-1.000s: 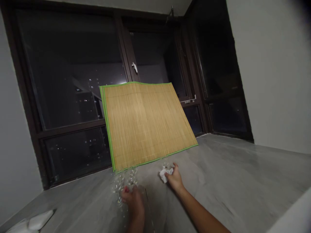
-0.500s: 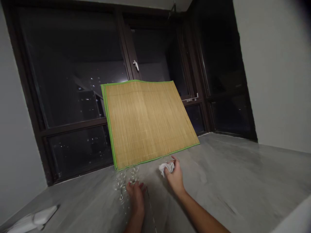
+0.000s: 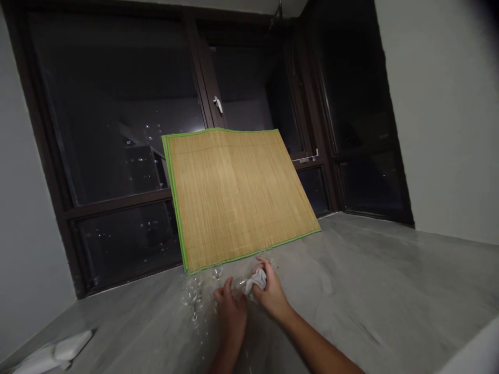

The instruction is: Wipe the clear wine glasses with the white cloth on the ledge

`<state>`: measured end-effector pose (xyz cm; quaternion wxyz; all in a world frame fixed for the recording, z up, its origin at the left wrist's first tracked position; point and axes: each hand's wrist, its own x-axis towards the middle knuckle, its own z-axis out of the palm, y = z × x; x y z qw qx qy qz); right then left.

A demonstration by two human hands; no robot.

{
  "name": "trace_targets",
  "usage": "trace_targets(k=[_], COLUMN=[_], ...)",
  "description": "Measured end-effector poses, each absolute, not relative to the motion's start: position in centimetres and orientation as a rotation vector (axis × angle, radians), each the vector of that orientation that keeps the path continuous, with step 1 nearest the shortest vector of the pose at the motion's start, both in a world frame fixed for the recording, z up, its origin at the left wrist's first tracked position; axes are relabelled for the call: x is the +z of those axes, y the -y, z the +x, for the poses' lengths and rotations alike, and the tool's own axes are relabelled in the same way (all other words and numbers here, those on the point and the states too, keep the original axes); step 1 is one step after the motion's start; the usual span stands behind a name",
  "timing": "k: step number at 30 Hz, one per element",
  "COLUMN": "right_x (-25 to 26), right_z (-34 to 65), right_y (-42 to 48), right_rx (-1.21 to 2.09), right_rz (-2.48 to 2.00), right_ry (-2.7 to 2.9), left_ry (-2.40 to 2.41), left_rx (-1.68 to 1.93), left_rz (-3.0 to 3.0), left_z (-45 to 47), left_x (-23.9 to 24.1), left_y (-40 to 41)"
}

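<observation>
Left hand: in the head view, the left hand (image 3: 232,311) is at 6 o'clock, fingers half curled; it seems to steady a clear glass, though blur keeps me from telling how firmly.
Right hand: the right hand (image 3: 273,296), between 5 and 6 o'clock, is closed round a white cloth (image 3: 256,281), pinching it between thumb and fingers.
Clear glass: the clear glass (image 3: 240,283) is faint between the two hands, at 6 o'clock, its side just beside or touching the cloth.
Cloth: bunched small, probably so that soft fabric rather than bare fingertips meets the glass.
Other glasses: a cluster of glasses (image 3: 192,293) sits at 7 o'clock on the grey sill (image 3: 351,291), near the left hand, likely grouped there for easy reach; a single glass (image 3: 217,271) is near them, towards the mat.
Bamboo mat: the green-edged bamboo mat (image 3: 241,192) fills the centre, leaning on the window (image 3: 117,104), probably propped upright to leave the sill's front free.
White bundle: the white bundle (image 3: 58,353) lies at 8 o'clock, well apart from the hands.
</observation>
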<state>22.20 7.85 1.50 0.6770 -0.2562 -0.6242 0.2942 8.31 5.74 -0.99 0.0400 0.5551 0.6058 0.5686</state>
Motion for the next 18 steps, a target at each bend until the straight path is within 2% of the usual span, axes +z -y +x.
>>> trace_targets(k=[8,18], right_x=[0.9,0.3], right_z=[22.6,23.3], right_y=[-8.2,-9.8], right_rx=[0.44,0.371], right_rz=[-0.704,-0.844], right_ry=[1.503,1.367], left_ry=[-1.772,-1.735], left_rx=[1.488,1.818], left_rz=[2.028,1.874], left_z=[9.5,8.8], left_x=[-0.3,0.0], left_y=[-4.4,-4.9])
